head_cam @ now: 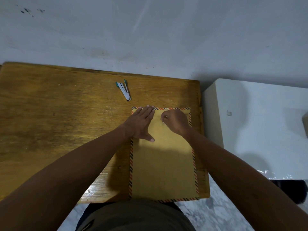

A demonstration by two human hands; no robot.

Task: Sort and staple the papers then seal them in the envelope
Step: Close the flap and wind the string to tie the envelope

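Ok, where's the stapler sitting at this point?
In the head view the stapler lies open on the wooden desk, untouched, just beyond the envelope and the left hand, toward the wall.

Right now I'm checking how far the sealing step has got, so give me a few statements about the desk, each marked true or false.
1. The brown envelope with the striped red-and-blue border lies flat on the wooden desk. True.
2. The left hand grips the green-and-silver stapler. False: the left hand presses flat on the envelope, and the stapler lies untouched further back on the desk.
3. The right hand has its fingers pinched at the small metal clasp near the envelope's top. True.
4. Loose white sheets lie beside the envelope. False: no loose sheets show on the desk.
5. The stapler rests on top of the envelope. False: it lies apart from it, on bare wood.
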